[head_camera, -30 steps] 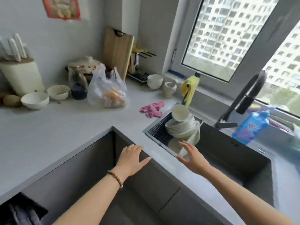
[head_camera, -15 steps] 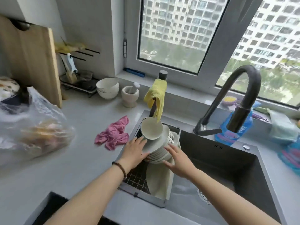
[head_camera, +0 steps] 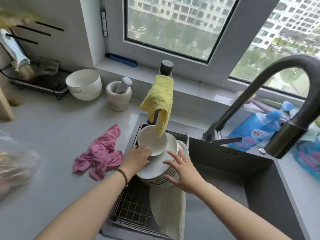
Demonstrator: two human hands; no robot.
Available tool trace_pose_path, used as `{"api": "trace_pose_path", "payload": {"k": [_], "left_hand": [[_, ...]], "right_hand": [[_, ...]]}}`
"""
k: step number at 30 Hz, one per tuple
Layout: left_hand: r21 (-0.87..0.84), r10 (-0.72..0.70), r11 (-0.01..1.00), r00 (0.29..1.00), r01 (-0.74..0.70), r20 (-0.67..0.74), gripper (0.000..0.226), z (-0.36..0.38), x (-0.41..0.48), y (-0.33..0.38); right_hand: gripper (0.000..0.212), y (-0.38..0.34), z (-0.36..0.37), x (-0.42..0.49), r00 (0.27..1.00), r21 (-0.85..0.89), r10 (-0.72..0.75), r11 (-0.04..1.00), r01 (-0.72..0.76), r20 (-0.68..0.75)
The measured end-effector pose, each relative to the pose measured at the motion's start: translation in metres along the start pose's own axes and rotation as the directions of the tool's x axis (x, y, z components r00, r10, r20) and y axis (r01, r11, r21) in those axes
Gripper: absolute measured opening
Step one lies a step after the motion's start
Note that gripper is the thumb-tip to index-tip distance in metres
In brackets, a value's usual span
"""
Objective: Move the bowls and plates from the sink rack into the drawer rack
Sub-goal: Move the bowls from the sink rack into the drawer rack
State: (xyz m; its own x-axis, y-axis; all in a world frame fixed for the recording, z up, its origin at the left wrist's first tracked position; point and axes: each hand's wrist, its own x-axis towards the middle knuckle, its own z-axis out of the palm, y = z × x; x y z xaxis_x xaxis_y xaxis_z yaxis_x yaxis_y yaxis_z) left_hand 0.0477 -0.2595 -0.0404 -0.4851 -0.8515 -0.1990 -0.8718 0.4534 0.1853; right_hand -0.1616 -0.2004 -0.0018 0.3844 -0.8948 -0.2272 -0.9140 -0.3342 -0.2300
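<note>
A single wide-angle view from the person's head looks forward and steeply down over the corner of a kitchen sink [head_camera: 225,170]. It sits close: both forearms enter from the bottom edge, and the left hand [head_camera: 136,159] and right hand [head_camera: 185,172] meet at the stack of plates [head_camera: 155,169] just below centre. The sink rack [head_camera: 133,205] lies under them. The table [head_camera: 52,127] fills the left, the faucet [head_camera: 287,137] bends large at the right, and the window [head_camera: 173,23] spans the top.
</note>
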Motion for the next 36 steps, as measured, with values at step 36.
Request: {"api": "trace_pose_path", "payload": {"k": [36], "left_hand": [[-0.767,-0.302,0.639,0.897,-0.06,-0.322,0.019,-0.034,-0.087,0.025]], "right_hand": [[0.048,-0.012,-0.004,-0.003,0.998,0.061,0.069,0.996,-0.069,0.008]]}}
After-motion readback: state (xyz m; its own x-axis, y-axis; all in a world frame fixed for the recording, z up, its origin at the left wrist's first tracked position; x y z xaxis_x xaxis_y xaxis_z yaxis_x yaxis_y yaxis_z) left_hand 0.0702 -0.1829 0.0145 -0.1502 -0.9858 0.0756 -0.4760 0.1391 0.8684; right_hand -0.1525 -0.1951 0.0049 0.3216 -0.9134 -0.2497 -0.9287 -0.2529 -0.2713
